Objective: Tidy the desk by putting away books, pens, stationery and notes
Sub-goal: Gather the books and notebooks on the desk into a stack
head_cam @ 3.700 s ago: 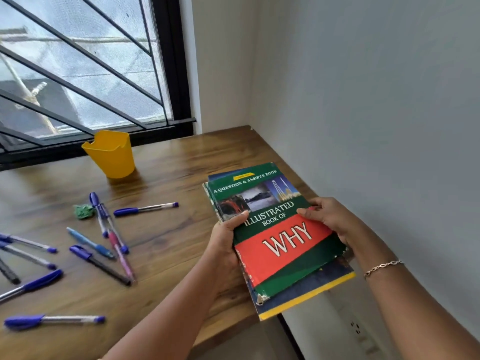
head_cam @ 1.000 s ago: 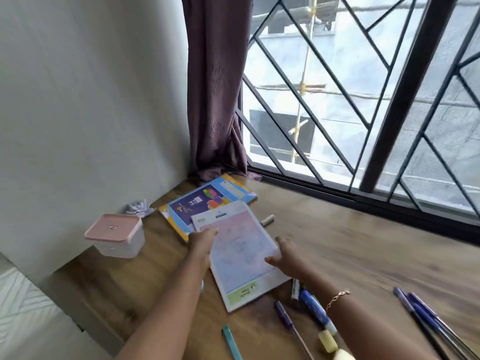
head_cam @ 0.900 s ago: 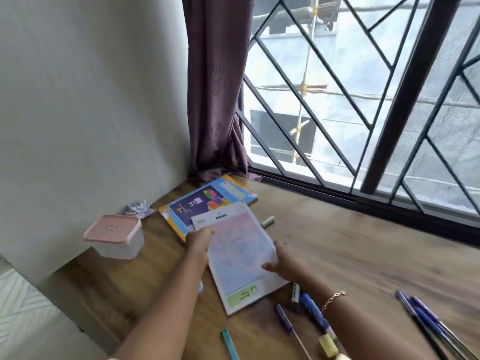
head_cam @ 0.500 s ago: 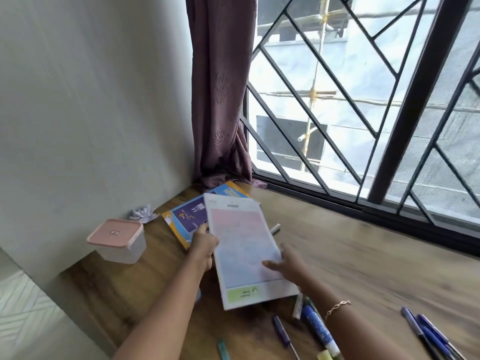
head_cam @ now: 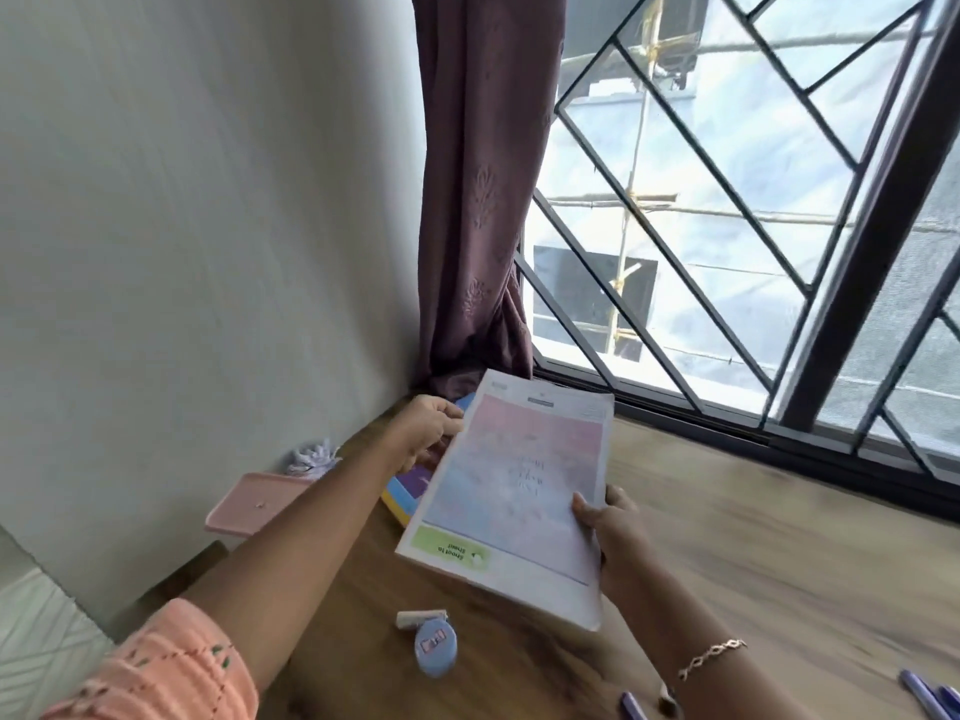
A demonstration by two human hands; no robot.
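A thin pink-and-blue booklet [head_cam: 519, 485] with a green label at its near end is held tilted above the wooden desk [head_cam: 753, 563]. My right hand [head_cam: 608, 532] grips its right edge, thumb on the cover. My left hand [head_cam: 426, 428] reaches past the booklet's left edge, over a blue-and-yellow book [head_cam: 402, 498] that lies flat and is mostly hidden; whether it holds either one I cannot tell. A small round blue case [head_cam: 435, 651] and a short white stick [head_cam: 421, 618] lie near the front. Purple pens [head_cam: 930, 696] show at the lower right.
A pink-lidded box [head_cam: 249, 504] and a crumpled white paper [head_cam: 311, 457] sit by the left wall. A maroon curtain [head_cam: 478, 200] hangs in the corner beside the barred window [head_cam: 753, 226]. The desk's left edge drops off near the box.
The booklet has risen off the desk and tilted up. My right hand now grips its right edge, and my left hand has moved forward toward the blue-and-yellow book. The view has swung upward.
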